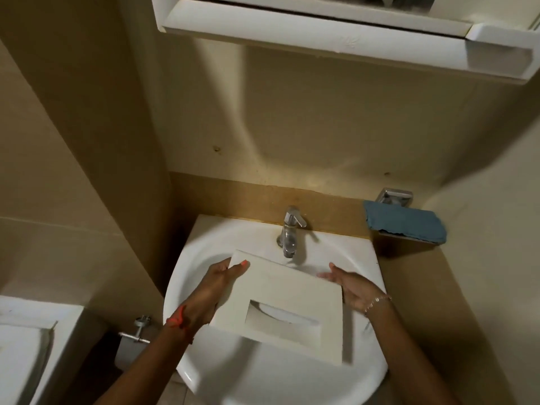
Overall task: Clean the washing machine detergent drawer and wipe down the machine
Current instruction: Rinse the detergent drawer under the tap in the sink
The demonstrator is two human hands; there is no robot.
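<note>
The detergent drawer (286, 290) hung over the bowl of the sink (361, 244), front panel up and tilted, its far left corner raised towards the tap (289, 232) and its recessed pull facing me. I judged it was held that way so that any rinse water would run off the face and drain into the bowl rather than onto the floor. The left grip (217, 283) was clenched on the drawer's left edge, thumb laid across the top of the panel and the fingers hidden underneath, so that grip seemed to be carrying the weight. The right grip (350, 285) was released, fingers straight and spread, palm turned in towards the drawer's right edge. I could not tell whether it touched the plastic or stood just beside it, and I read it as a steadying hand, free to go to the tap lever. The spout sat just beyond the panel's far edge, and I could see no stream from it, so I took the rinse as not yet begun. A blue cloth (406, 225) lay on a chrome holder (394, 197) to the right of the sink, near enough to reach, likely kept there for the wiping. A white cabinet (321, 30) hung on the wall above the sink.
</note>
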